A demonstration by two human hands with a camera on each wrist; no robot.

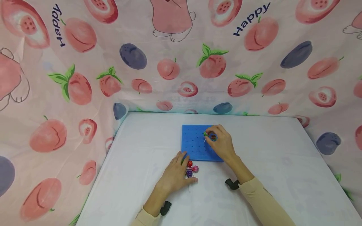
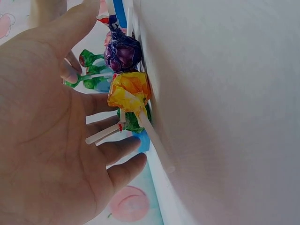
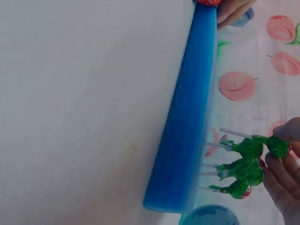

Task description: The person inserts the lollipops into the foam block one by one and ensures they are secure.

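My right hand (image 1: 222,142) pinches a green-wrapped lollipop (image 3: 279,147) by its round head, over a blue board (image 1: 195,153) with rows of small holes. The held lollipop's stick points away from the fingers, its tip apart from the board in the right wrist view. Several other green-wrapped lollipops (image 3: 246,171) stand in the board by their sticks, right beside that hand. Spread around a small pile at the board's near edge is my left hand (image 1: 173,175), fingers extended. The pile includes a red lollipop (image 1: 190,163), a pink one (image 1: 195,169), a purple one (image 2: 123,52), a yellow one (image 2: 130,90) and a green one (image 2: 133,119).
A white-covered table (image 1: 268,175) carries everything. Behind it and at the sides hangs a pink cloth (image 1: 175,88) printed with fruit. Each wrist wears a black camera mount, one by the right sleeve (image 1: 255,191).
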